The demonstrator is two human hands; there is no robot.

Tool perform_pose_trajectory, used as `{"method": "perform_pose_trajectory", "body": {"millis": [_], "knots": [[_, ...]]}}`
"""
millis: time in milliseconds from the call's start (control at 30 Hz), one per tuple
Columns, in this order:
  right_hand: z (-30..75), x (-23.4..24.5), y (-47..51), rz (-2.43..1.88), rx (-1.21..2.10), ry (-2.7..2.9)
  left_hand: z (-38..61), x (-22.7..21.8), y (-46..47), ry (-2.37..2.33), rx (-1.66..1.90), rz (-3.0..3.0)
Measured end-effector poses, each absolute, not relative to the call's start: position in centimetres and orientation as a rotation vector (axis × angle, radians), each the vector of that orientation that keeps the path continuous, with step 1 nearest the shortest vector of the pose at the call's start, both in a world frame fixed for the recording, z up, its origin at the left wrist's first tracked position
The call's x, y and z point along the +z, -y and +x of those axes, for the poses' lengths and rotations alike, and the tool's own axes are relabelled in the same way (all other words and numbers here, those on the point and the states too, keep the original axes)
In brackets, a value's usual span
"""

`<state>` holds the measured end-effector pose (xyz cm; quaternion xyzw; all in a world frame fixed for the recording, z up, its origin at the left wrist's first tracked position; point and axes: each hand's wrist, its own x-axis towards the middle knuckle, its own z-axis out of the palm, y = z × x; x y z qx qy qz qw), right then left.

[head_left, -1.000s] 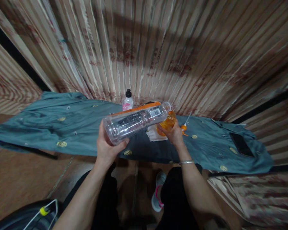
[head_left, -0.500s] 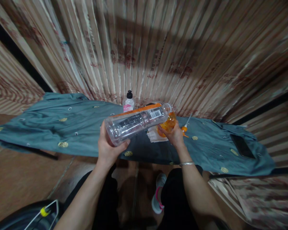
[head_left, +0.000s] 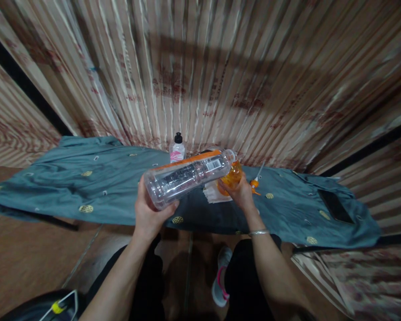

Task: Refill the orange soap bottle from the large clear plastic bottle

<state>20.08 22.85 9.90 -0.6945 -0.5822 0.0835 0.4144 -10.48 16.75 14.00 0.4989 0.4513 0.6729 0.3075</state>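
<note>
My left hand (head_left: 152,211) is closed around the base of a large clear plastic bottle (head_left: 187,178) with an orange label strip. The bottle is tilted, its neck lower in depth than I can judge, with its mouth over a smaller orange bottle (head_left: 233,176). Around that orange bottle my right hand (head_left: 241,194) is wrapped. Whether the two mouths touch, I cannot tell. Beneath them lies a white cloth or tissue (head_left: 215,194). An orange spray or pump top with a thin tube (head_left: 255,183) rests just right of my right hand.
A clear bottle with a black cap and pink label (head_left: 177,149) stands at the back. A dark phone (head_left: 335,206) lies on the right of the green-clothed table (head_left: 116,178). Behind it hangs a pleated curtain (head_left: 200,80). A black round object (head_left: 36,307) sits at lower left.
The view has shifted slightly, so the table sits a little lower in the picture. Both hands keep their hold on the bottles, with the large one still tilted over the orange one.
</note>
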Motion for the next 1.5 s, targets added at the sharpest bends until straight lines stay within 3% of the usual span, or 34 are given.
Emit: {"method": "perform_pose_trajectory", "body": {"millis": [1500], "knots": [[19.73,10.43,-22.68,-1.797,0.185,1.475,-10.33,14.05,-16.66,-1.198,1.803,1.299]]}}
